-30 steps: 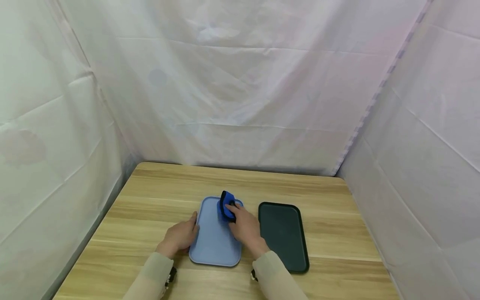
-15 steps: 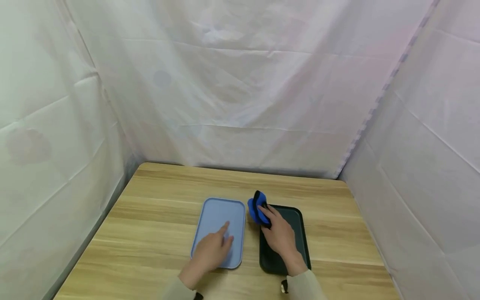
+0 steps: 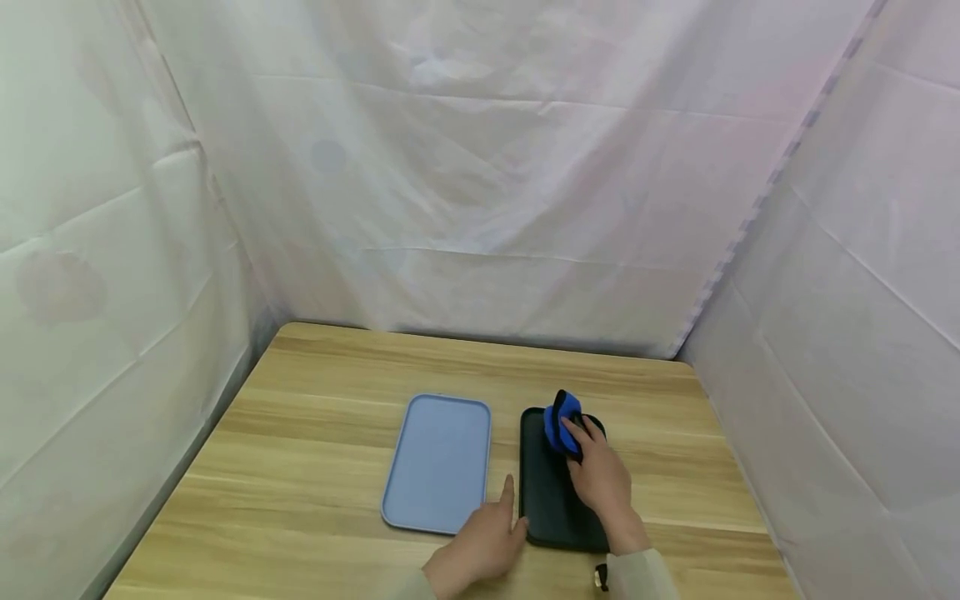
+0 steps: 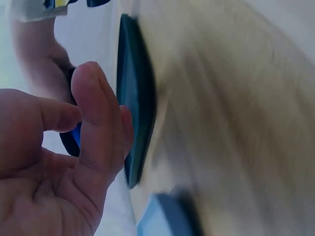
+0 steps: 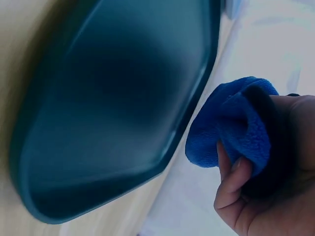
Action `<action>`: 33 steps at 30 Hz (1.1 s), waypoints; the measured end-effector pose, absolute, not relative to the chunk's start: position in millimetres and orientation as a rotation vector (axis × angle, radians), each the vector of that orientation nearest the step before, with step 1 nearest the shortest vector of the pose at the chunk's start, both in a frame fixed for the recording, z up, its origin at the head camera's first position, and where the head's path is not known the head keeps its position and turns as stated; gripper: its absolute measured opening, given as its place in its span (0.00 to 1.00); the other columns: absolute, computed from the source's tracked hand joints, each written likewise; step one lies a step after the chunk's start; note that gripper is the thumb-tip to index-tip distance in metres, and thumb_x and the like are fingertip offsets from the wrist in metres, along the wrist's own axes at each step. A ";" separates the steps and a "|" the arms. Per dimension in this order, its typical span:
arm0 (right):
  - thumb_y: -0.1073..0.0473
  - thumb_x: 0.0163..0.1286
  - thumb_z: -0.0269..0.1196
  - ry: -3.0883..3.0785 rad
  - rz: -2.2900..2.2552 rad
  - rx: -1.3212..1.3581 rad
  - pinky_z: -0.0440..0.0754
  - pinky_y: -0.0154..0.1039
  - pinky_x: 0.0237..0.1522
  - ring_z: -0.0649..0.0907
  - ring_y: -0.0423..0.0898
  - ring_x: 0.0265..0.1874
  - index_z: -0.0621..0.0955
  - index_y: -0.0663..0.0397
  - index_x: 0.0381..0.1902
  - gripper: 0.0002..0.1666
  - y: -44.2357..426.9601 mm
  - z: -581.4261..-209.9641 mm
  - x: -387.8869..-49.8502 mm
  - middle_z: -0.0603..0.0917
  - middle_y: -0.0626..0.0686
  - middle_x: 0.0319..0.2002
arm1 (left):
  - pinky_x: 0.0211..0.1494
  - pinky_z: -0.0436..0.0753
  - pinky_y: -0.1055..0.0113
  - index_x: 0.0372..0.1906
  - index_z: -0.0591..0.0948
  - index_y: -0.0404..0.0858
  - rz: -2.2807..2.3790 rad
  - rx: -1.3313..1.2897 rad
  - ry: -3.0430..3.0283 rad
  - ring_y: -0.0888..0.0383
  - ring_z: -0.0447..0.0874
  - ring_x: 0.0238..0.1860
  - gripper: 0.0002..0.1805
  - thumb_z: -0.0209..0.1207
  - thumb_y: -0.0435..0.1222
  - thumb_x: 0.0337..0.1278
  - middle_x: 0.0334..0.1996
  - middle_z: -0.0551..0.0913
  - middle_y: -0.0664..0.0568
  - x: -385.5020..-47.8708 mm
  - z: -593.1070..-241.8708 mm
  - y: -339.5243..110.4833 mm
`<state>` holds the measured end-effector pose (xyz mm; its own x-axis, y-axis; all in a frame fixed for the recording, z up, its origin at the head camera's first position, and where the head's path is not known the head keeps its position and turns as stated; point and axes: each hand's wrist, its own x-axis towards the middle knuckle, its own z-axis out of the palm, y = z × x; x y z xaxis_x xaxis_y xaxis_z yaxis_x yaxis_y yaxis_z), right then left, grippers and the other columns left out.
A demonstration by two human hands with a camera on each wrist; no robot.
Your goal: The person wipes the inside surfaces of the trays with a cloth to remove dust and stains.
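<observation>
My right grip (image 3: 602,477) pinches the black-trimmed blue fleece cloth (image 3: 564,422) over the dark-green rectangular plastic tray (image 3: 550,507), far end; left grip (image 3: 486,540)'s loose, empty, near-left. Wiping step, I guess; next needs steadying.

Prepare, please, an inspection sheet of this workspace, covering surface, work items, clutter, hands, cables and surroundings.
Surface: light wood-grain table, supporting two trays.
Work items: light-blue, rounded-rectangular, plastic-looking tray and dark-green, rounded-rectangular, plastic-looking tray, side by side with a gap between; fluffy blue cloth with black edging at the green tray's far end, contact unclear.
Clutter: nothing seen.
Left hand: holds nothing; by the near end of the gap, index finger extended.
Right hand: grips the cloth.
Cables: nothing seen.
Surroundings: creased white fabric-like sheets behind the table and at both sides.
</observation>
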<state>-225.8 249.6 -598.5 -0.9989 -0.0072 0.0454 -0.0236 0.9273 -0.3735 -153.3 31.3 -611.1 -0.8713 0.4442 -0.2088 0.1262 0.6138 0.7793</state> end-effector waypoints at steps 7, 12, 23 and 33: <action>0.61 0.69 0.68 -3.084 0.531 0.027 0.74 0.43 0.23 0.87 0.60 0.37 0.72 0.37 0.76 0.39 257.6 -606.6 -231.3 0.66 0.60 0.79 | 0.25 0.78 0.68 0.79 0.50 0.21 1.161 0.405 2.431 0.61 0.71 0.07 0.41 0.53 0.41 0.79 0.09 0.75 0.56 -157.3 -624.5 47.9; 0.61 0.69 0.68 -3.109 0.516 0.043 0.70 0.40 0.20 0.83 0.53 0.28 0.71 0.36 0.77 0.41 256.1 -609.8 -233.3 0.63 0.58 0.80 | 0.29 0.81 0.63 0.78 0.52 0.19 1.099 0.403 2.530 0.60 0.74 0.15 0.39 0.53 0.39 0.78 0.15 0.76 0.53 -161.3 -627.7 54.4; 0.61 0.67 0.69 -3.173 0.474 0.037 0.70 0.42 0.20 0.78 0.49 0.21 0.70 0.34 0.78 0.43 253.7 -618.3 -233.2 0.60 0.57 0.82 | 0.18 0.72 0.64 0.79 0.54 0.21 1.003 0.364 2.635 0.59 0.72 0.14 0.36 0.53 0.36 0.78 0.14 0.76 0.51 -165.4 -638.8 65.2; 0.61 0.66 0.70 -3.196 0.497 0.057 0.68 0.42 0.21 0.76 0.47 0.19 0.68 0.33 0.79 0.46 255.1 -620.3 -233.2 0.59 0.59 0.82 | 0.19 0.73 0.62 0.78 0.56 0.22 0.868 0.350 2.730 0.58 0.72 0.14 0.38 0.57 0.35 0.73 0.15 0.77 0.49 -167.9 -638.6 68.3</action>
<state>-233.2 255.1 -620.3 -0.9951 -0.0491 -0.0862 -0.0206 0.9523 -0.3045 -167.9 68.3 -638.6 -0.9385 0.3020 -0.1675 0.1499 0.7932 0.5903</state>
